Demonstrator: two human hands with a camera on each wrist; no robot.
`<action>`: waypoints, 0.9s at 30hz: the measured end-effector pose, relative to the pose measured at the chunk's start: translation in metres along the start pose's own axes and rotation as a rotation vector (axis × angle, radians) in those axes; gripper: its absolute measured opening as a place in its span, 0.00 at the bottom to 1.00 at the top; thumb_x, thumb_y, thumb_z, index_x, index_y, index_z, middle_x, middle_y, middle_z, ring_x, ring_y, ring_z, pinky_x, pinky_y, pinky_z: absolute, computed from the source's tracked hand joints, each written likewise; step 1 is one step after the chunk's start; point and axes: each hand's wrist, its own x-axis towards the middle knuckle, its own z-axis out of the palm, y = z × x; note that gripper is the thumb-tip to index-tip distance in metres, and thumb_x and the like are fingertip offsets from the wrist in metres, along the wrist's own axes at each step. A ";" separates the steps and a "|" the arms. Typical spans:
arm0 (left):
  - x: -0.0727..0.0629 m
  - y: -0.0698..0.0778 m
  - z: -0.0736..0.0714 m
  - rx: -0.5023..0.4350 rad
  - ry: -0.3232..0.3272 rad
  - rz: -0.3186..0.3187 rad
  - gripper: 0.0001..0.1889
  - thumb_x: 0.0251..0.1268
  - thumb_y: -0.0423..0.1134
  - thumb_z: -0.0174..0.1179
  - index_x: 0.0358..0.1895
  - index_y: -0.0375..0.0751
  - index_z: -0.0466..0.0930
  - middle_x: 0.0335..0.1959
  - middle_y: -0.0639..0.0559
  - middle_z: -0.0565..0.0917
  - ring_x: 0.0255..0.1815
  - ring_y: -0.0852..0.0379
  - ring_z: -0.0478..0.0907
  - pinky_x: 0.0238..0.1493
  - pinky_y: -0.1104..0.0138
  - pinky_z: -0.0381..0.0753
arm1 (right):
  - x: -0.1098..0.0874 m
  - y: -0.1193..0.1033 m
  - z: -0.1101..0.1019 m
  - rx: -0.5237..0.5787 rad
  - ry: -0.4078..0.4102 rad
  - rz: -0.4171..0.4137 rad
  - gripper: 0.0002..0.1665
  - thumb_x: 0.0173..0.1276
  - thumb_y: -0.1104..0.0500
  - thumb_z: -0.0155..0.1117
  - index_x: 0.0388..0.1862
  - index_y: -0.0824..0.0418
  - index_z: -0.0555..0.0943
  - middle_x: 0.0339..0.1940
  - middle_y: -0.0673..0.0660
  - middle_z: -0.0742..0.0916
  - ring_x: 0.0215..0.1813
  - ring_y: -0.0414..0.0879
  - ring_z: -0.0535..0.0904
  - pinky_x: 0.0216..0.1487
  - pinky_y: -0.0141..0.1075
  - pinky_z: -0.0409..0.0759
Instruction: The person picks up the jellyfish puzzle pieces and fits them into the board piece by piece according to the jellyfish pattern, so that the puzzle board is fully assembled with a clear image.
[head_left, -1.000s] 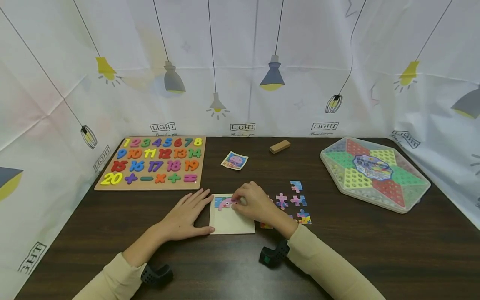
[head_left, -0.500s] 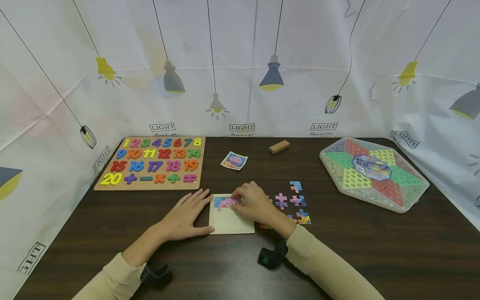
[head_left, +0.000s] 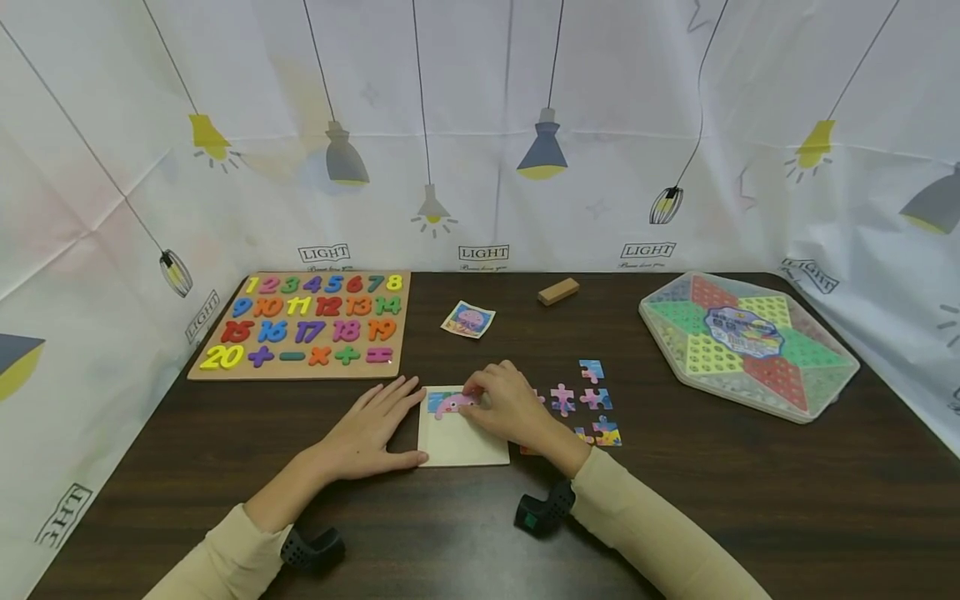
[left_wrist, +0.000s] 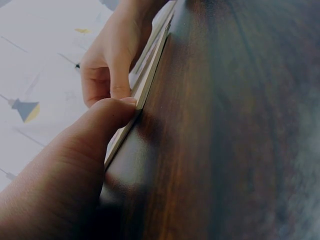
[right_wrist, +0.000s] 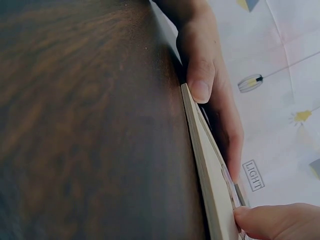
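A pale square puzzle board (head_left: 461,446) lies flat in front of me. Joined jigsaw pieces (head_left: 444,405) with a pink figure on blue run along its far edge. My left hand (head_left: 371,433) lies at the board's left side, fingers spread and straight, thumb on the near left corner; the left wrist view shows that thumb (left_wrist: 117,107) against the edge. Over the board's far right part, my right hand (head_left: 510,406) has thumb and fingertips pinched on a puzzle piece, mostly hidden by the fingers. In the right wrist view, the right thumb (right_wrist: 265,220) touches the pieces.
Several loose jigsaw pieces (head_left: 596,400) lie right of the board, some behind my right forearm. Farther back are a small picture card (head_left: 468,320), a wooden block (head_left: 558,292), a number board (head_left: 300,329) at left and a hexagonal game box (head_left: 750,346) at right.
My right fingertips have shifted very slightly on the board, showing a little more of the pink picture. The left hand stays where it was.
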 end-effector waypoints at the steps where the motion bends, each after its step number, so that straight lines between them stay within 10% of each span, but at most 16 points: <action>1: 0.000 0.000 0.000 0.001 0.005 0.002 0.48 0.54 0.73 0.44 0.72 0.45 0.50 0.73 0.49 0.49 0.73 0.51 0.41 0.67 0.51 0.42 | 0.000 0.000 -0.001 -0.003 -0.001 0.000 0.11 0.53 0.51 0.71 0.32 0.54 0.83 0.30 0.48 0.81 0.34 0.42 0.68 0.35 0.35 0.67; 27: 0.000 0.000 0.002 -0.005 0.011 0.010 0.48 0.53 0.73 0.44 0.72 0.45 0.50 0.73 0.48 0.49 0.73 0.51 0.41 0.67 0.51 0.41 | -0.007 0.011 -0.031 0.026 -0.024 0.031 0.14 0.56 0.55 0.69 0.39 0.60 0.81 0.34 0.53 0.81 0.38 0.45 0.69 0.39 0.38 0.70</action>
